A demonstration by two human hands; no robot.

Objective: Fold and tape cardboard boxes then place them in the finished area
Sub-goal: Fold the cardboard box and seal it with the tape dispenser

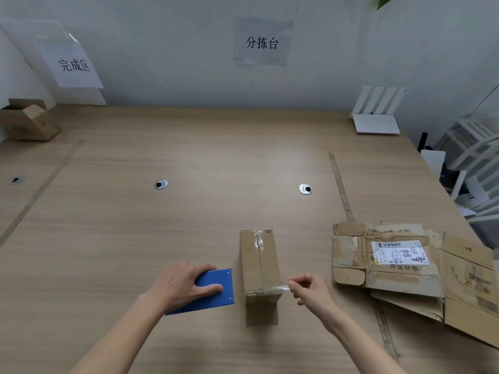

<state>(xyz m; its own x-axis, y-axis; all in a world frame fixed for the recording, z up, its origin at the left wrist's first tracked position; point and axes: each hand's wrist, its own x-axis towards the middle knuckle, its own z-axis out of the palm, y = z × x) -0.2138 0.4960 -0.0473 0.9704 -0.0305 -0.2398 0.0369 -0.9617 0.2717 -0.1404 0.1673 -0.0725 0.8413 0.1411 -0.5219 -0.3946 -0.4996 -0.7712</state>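
Note:
A folded cardboard box [259,265] stands on the wooden table [162,238] in front of me, with clear tape along its top seam and over its far end. My left hand [183,286] grips a blue tape dispenser [213,292] just left of the box. My right hand [310,291] pinches the end of a clear tape strip [282,288] that runs across the box's near top edge. A stack of flattened cardboard boxes [399,265] lies to the right, one bearing a white shipping label.
An assembled small box [27,121] with open flaps sits at the far left under a paper sign [73,64]. A white router [376,114] stands at the back right. Two cable grommets [161,184] [305,189] dot the table. White racks [475,163] crowd the right edge.

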